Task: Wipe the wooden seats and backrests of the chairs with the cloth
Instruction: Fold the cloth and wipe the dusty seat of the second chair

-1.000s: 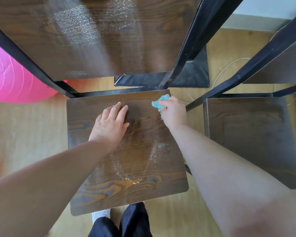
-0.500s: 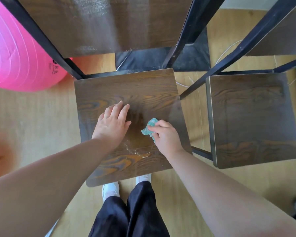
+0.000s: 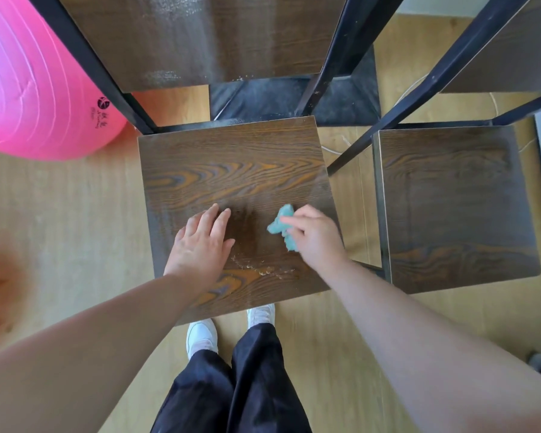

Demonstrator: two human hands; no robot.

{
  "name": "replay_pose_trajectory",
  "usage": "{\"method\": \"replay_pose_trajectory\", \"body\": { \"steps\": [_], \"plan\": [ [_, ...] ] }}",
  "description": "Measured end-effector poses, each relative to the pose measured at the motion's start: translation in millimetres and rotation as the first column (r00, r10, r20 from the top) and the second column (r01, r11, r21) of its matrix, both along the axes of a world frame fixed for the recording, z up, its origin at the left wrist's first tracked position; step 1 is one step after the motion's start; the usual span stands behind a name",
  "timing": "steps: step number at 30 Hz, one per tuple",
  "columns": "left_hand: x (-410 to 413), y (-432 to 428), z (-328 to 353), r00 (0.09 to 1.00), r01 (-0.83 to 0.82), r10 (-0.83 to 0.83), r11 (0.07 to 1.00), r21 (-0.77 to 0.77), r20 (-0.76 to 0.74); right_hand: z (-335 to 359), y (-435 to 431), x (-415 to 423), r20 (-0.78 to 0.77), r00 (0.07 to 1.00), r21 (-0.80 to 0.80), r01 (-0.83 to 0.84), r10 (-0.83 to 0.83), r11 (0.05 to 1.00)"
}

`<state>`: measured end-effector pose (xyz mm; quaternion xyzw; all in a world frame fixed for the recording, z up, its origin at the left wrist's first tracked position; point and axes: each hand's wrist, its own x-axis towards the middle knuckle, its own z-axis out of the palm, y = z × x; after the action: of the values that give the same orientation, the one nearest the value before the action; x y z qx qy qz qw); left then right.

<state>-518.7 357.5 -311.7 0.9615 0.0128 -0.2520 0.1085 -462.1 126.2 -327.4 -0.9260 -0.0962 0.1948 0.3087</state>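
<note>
A dark wooden chair seat lies right below me, its backrest rising at the top between black metal posts. My right hand is shut on a small teal cloth and presses it on the right part of the seat. My left hand rests flat on the seat, fingers together, just left of the cloth. A trail of wet droplets sits on the wood near the front edge. A second chair seat stands to the right.
A big pink exercise ball sits on the floor at the left, close to the chair's rear post. A black base lies behind the seat. My feet in white shoes stand at the seat's front edge. A white cable runs along the floor.
My right hand has slid the cloth from the seat's back right corner toward the front right, then slightly right. The left hand stays flat on the seat. The view has pulled back.
</note>
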Motion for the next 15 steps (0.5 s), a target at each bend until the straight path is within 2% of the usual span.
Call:
{"method": "replay_pose_trajectory", "body": {
  "steps": [4, 7, 11, 15],
  "plan": [
    [25, -9, -6, 1.000, -0.005, 0.006, 1.000, -0.010, 0.029, 5, -23, 74, 0.047, 0.990, 0.006, 0.131, -0.131, 0.991],
    [45, -22, -11, 0.999, -0.005, 0.006, 1.000, -0.023, 0.041, 3, -33, 123, 0.072, 0.985, -0.015, 0.156, -0.154, 0.988],
    [66, -38, -15, 0.999, 0.003, -0.003, 1.000, -0.014, 0.054, -12, -33, 158, 0.075, 0.995, -0.074, 0.067, -0.062, 0.995],
    [79, -47, -16, 0.998, 0.015, -0.014, 1.000, -0.019, 0.053, -22, -32, 155, 0.073, 0.996, -0.120, -0.043, 0.052, 0.992]
  ]
}}
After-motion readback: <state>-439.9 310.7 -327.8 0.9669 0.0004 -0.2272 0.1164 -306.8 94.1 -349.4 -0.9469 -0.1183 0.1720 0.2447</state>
